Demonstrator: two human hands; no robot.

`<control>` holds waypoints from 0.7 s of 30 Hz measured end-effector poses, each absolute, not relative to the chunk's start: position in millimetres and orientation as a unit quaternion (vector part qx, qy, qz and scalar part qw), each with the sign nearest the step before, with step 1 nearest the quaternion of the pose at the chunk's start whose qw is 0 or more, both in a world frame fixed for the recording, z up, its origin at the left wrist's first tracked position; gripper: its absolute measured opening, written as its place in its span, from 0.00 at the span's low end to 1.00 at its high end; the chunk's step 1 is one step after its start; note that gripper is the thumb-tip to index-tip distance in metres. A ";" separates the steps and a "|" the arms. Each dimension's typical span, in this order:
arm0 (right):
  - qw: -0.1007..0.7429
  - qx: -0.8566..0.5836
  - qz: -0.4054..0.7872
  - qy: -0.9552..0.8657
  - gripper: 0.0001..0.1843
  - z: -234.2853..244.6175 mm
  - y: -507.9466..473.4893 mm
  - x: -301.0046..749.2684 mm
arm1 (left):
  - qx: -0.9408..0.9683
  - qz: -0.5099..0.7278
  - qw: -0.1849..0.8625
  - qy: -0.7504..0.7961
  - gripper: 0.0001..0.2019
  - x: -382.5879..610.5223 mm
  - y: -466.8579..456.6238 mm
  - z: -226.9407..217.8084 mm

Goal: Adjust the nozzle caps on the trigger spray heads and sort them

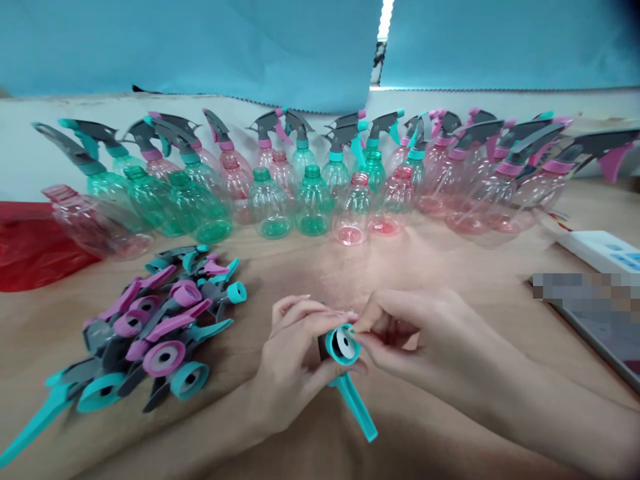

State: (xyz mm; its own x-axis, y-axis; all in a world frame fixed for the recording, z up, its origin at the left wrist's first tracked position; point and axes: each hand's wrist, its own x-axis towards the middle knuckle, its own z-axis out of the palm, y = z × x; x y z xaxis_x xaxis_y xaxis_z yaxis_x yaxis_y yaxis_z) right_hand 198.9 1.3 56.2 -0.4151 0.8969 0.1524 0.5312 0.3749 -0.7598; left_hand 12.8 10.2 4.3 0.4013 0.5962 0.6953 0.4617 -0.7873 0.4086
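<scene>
My left hand (300,357) is closed around a grey and turquoise spray trigger head (357,407), its collar facing up toward me and its turquoise lever pointing down to the right. Inside the collar sits a white washer (345,344) with a dark hole, looking tilted against a dark gap on its left. The thumb and forefinger of my right hand (400,330) pinch at the washer's upper right edge, right at the collar's rim. The fingertips partly cover that edge.
A pile of pink and turquoise spray heads (165,357) lies to the left. Green and pink bottles (313,203), some with spray heads fitted, line the back. A red plastic bag (35,247) lies far left; a dark-screened device (595,327) and a white box (607,250) are at right.
</scene>
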 end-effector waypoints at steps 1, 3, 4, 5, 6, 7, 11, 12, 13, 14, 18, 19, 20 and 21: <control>0.288 -0.454 0.315 -0.782 0.07 57.4 0.7 199.2 | 0.833 0.447 0.074 0.317 0.12 12.8 10.3 4.4; 0.289 -0.445 0.307 -0.790 0.07 60.2 -0.8 200.3 | 0.832 0.448 0.075 0.317 0.11 12.5 10.5 4.0; 0.289 -0.439 0.304 -0.794 0.07 61.6 -1.5 200.7 | 0.832 0.449 0.078 0.316 0.11 12.3 10.6 3.6; 0.290 -0.432 0.300 -0.800 0.07 62.8 -2.1 201.0 | 0.832 0.448 0.082 0.316 0.11 12.0 10.7 3.0; 0.292 -0.424 0.294 -0.806 0.07 63.6 -2.3 200.9 | 0.832 0.448 0.085 0.315 0.11 11.8 10.8 2.4; 0.293 -0.415 0.284 -0.813 0.08 64.1 -2.3 200.4 | 0.833 0.447 0.088 0.315 0.11 11.5 10.9 1.8; 0.288 -0.394 0.250 -0.836 0.08 61.9 -1.4 196.7 | 0.835 0.444 0.086 0.312 0.11 10.9 10.8 0.4; 0.287 -0.396 0.241 -0.838 0.08 60.7 -1.5 196.0 | 0.836 0.443 0.083 0.312 0.11 11.0 10.7 0.4; 0.290 -0.400 0.230 -0.838 0.08 59.4 -1.8 195.6 | 0.837 0.441 0.081 0.312 0.11 11.1 10.6 0.5; 0.294 -0.404 0.219 -0.838 0.08 58.1 -2.4 195.4 | 0.838 0.441 0.079 0.312 0.11 11.3 10.4 0.8; 0.295 -0.405 0.195 -0.843 0.07 54.3 -4.5 196.4 | 0.838 0.441 0.080 0.312 0.12 12.4 9.9 3.0; 0.295 -0.403 0.194 -0.844 0.07 53.8 -4.7 196.6 | 0.836 0.444 0.080 0.312 0.11 12.7 9.8 3.6; 0.295 -0.401 0.196 -0.845 0.07 53.3 -4.7 196.7 | 0.834 0.448 0.078 0.312 0.11 12.9 9.8 4.2; 0.297 -0.399 0.197 -0.845 0.07 52.9 -4.5 196.8 | 0.833 0.452 0.077 0.311 0.11 13.1 9.7 4.6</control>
